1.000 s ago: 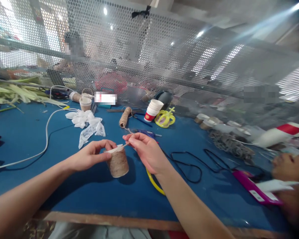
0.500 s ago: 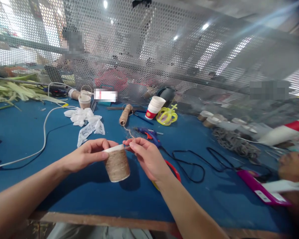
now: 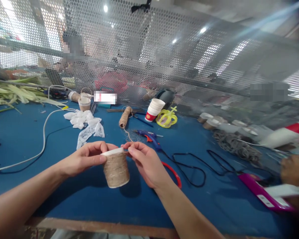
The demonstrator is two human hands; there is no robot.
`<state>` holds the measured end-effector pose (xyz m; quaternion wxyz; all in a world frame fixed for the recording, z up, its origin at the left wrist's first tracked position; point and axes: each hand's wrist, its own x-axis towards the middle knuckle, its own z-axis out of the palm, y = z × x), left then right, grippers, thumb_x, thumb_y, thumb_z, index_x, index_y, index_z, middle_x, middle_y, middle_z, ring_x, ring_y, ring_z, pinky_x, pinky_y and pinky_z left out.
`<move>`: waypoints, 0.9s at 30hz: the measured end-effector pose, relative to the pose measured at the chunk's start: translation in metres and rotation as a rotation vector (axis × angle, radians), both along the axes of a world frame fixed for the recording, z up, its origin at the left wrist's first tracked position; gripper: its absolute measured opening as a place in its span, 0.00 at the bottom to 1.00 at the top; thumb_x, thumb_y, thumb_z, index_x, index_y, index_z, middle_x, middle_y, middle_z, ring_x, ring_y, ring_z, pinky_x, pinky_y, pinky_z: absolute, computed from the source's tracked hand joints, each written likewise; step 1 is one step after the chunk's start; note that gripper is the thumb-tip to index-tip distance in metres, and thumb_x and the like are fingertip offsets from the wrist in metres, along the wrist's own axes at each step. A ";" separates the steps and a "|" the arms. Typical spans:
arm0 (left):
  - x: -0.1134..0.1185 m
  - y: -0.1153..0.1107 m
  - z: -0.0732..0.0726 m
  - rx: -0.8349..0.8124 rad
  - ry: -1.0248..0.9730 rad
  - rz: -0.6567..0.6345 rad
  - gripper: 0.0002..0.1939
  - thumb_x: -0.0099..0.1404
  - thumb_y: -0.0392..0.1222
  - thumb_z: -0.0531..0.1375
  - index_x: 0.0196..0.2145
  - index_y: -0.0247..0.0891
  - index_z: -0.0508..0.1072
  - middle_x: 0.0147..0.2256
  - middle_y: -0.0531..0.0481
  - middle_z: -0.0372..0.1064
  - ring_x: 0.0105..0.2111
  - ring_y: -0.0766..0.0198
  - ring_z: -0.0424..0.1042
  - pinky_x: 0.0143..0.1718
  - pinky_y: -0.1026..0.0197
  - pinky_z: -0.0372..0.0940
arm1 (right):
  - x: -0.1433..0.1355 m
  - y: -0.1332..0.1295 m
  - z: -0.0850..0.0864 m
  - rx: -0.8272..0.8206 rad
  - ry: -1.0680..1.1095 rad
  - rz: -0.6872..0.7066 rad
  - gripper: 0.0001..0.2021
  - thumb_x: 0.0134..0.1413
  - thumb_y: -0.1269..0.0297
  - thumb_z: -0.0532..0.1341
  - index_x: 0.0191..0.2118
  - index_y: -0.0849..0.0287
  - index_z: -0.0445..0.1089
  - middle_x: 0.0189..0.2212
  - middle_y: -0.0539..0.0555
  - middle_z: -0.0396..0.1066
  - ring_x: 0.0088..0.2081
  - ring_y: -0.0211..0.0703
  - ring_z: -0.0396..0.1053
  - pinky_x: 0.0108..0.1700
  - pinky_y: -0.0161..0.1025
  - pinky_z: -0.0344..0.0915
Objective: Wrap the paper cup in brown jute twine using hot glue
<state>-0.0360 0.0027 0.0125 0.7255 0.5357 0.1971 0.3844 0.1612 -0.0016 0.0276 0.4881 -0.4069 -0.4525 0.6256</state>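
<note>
A paper cup [image 3: 116, 170] wound with brown twine tilts just above the blue table, its white rim bare at the top. My left hand [image 3: 91, 156] pinches the rim on its left side. At the right of the rim, my right hand [image 3: 145, 162] is closed with thumb and forefinger on the twine [image 3: 128, 133]. That strand runs back to a twine spool [image 3: 125, 117] lying beyond my hands. A blue hot glue gun [image 3: 152, 139] rests behind my right hand. Red scissor-like handles [image 3: 173, 172] show partly behind my right wrist.
White lace ribbon [image 3: 86, 123] lies left of the spool. Stacked paper cups [image 3: 154, 110] and a yellow crown-shaped frame [image 3: 166, 118] stand at the back. A black cord [image 3: 189, 169] crosses the right side toward a purple device [image 3: 264, 192], near another person's hand [image 3: 295, 170].
The cup and both hands sit slightly lower in view, and the whole scene has shifted down a little. Both hands keep their hold on cup and twine.
</note>
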 end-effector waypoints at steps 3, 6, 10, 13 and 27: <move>0.000 0.002 0.000 -0.014 -0.008 0.007 0.07 0.58 0.39 0.60 0.26 0.34 0.66 0.47 0.44 0.67 0.47 0.57 0.65 0.45 0.58 0.57 | 0.002 -0.001 0.001 -0.002 -0.002 0.007 0.07 0.40 0.62 0.66 0.25 0.59 0.69 0.34 0.51 0.70 0.38 0.41 0.65 0.47 0.42 0.57; 0.000 0.004 0.000 -0.017 -0.018 0.005 0.07 0.58 0.39 0.60 0.26 0.34 0.66 0.47 0.44 0.67 0.47 0.57 0.64 0.46 0.58 0.56 | 0.003 -0.002 0.001 0.007 0.008 0.013 0.07 0.40 0.62 0.66 0.26 0.59 0.69 0.34 0.51 0.70 0.40 0.42 0.65 0.48 0.43 0.56; -0.001 0.004 -0.001 -0.022 -0.018 -0.013 0.07 0.58 0.39 0.60 0.27 0.33 0.66 0.49 0.44 0.66 0.47 0.58 0.64 0.45 0.58 0.56 | 0.003 -0.001 -0.001 0.006 0.002 0.013 0.08 0.41 0.61 0.66 0.26 0.59 0.70 0.34 0.51 0.70 0.39 0.41 0.65 0.47 0.42 0.56; -0.001 0.002 -0.001 -0.025 -0.015 -0.026 0.07 0.58 0.39 0.60 0.27 0.33 0.66 0.48 0.44 0.66 0.47 0.58 0.64 0.45 0.58 0.56 | 0.001 0.000 -0.003 -0.007 -0.003 0.019 0.08 0.41 0.62 0.66 0.25 0.59 0.69 0.33 0.51 0.70 0.37 0.39 0.64 0.46 0.41 0.57; -0.002 -0.001 0.001 -0.031 -0.039 -0.049 0.10 0.56 0.42 0.62 0.25 0.34 0.65 0.39 0.46 0.67 0.45 0.58 0.63 0.43 0.60 0.56 | -0.005 -0.005 -0.003 0.017 0.054 0.095 0.08 0.45 0.62 0.64 0.25 0.59 0.65 0.37 0.52 0.69 0.40 0.40 0.64 0.45 0.41 0.57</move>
